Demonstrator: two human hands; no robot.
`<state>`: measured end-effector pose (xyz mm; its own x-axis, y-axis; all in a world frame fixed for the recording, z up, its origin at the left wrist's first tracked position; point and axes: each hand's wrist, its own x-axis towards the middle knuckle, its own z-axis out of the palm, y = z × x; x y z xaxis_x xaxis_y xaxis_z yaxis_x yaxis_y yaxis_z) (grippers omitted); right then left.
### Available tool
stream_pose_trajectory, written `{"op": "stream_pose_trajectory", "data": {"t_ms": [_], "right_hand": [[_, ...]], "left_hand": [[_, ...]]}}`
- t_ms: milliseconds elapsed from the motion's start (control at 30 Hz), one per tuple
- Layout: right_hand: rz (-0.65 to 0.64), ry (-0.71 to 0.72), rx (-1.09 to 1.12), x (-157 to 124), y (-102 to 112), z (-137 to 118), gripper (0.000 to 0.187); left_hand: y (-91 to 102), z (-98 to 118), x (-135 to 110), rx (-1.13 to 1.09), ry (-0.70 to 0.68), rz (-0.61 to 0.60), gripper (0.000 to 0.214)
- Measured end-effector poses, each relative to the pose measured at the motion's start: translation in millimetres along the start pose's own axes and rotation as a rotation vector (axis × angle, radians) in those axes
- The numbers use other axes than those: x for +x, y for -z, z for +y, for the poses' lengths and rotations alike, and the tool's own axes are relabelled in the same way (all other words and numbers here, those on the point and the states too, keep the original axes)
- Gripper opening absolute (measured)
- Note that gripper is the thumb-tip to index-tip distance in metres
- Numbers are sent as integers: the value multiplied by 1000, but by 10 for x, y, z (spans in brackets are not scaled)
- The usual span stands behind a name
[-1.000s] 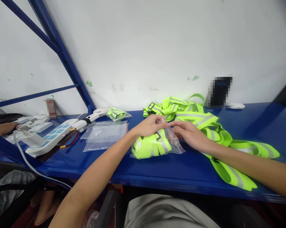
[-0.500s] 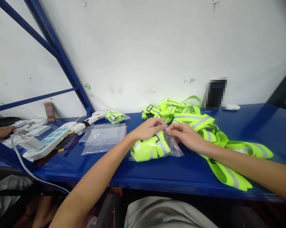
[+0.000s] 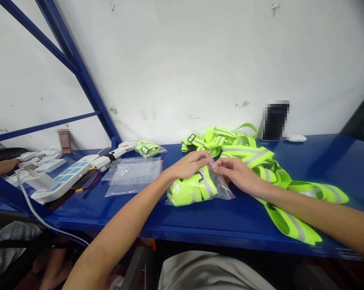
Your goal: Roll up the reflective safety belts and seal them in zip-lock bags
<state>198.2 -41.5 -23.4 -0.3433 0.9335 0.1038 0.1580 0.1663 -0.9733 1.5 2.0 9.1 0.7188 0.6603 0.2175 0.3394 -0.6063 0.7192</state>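
Note:
A clear zip bag [image 3: 222, 186] lies on the blue table, with a folded neon-yellow reflective strap [image 3: 192, 191] inside it. My left hand [image 3: 191, 164] rests over the bag's upper side, its fingers closed on the edge near the opening. My right hand [image 3: 238, 172] pinches the same edge just to the right, the two sets of fingertips almost meeting. Behind and under my right forearm spreads a loose heap of reflective straps [image 3: 257, 155] with grey stripes and a black buckle.
Flat clear bags [image 3: 133, 177] lie left of my left arm, with another bagged strap [image 3: 147, 148] behind them. A white handheld fan [image 3: 118, 152] and a power strip [image 3: 68, 177] are further left. A co-worker's hand [image 3: 5, 166] is near white boxes [image 3: 50, 165]. A blurred dark object [image 3: 276, 121] leans on the wall.
Both hands keep their pinch on the bag's edge with hardly any movement. The whole view has shifted very slightly.

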Motion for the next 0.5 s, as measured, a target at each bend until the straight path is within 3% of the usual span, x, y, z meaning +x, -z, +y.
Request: {"op": "stream_pose_trajectory", "data": {"t_ms": [500], "right_hand": [[16, 13, 30, -8, -17, -3, 23]], "left_hand": [[-14, -10, -13, 42, -24, 17, 30]]}}
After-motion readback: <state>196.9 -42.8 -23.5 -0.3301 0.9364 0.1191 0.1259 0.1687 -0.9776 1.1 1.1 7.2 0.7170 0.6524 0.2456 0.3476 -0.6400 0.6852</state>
